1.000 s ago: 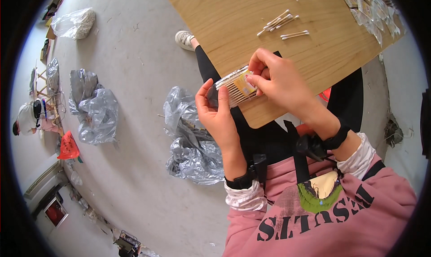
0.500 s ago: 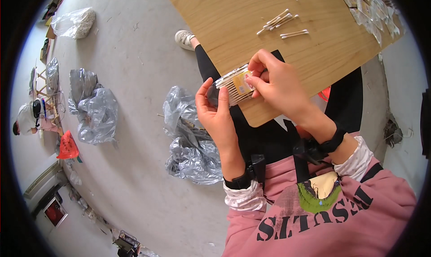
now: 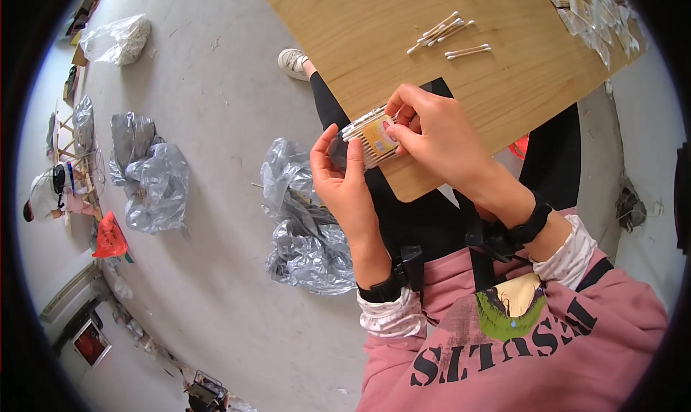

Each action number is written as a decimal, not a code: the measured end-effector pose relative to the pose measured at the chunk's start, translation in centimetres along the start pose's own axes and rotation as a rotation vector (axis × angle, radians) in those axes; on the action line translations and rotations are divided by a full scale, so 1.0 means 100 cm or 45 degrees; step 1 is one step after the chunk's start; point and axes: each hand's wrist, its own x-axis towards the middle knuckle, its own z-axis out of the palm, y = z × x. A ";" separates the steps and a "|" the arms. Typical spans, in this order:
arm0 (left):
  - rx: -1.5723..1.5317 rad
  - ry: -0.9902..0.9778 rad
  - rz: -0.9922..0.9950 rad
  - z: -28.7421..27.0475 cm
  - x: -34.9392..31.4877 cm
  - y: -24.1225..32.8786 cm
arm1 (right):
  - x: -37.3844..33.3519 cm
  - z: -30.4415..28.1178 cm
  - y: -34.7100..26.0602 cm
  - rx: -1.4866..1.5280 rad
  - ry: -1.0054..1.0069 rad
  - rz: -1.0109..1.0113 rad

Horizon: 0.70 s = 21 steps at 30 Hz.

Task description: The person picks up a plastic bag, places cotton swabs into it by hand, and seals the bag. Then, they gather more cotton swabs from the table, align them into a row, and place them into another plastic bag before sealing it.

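Note:
A flat pack of cotton swabs (image 3: 370,140) in clear plastic, with a yellow label on it, is held between my two hands above the table's near corner. My left hand (image 3: 341,178) grips its left end, with the thumb on top and the fingers curled behind. At the right end my right hand (image 3: 437,129) pinches the pack with thumb and fingers, beside the label. Farther up the wooden table (image 3: 504,110) lies a small heap of loose cotton swabs (image 3: 440,32). Two more swabs (image 3: 468,51) lie just right of that heap.
Clear plastic packets (image 3: 597,23) are piled at the table's far right. Grey plastic bags (image 3: 306,218) sit on the floor left of my legs, with more grey bags (image 3: 155,174) farther left. A white bag (image 3: 122,39) stands at the far left.
My right hand has shifted slightly left along the pack, and more of the yellow label shows. The left hand keeps its hold.

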 end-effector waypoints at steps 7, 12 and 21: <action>-0.008 0.007 -0.021 0.001 -0.003 0.003 | -0.004 0.002 -0.004 -0.032 -0.022 0.038; 0.010 -0.009 -0.001 0.001 -0.001 0.003 | -0.006 0.001 0.008 -0.090 0.089 -0.140; 0.004 0.002 -0.011 0.001 0.000 0.003 | -0.010 0.003 0.004 -0.157 0.125 -0.198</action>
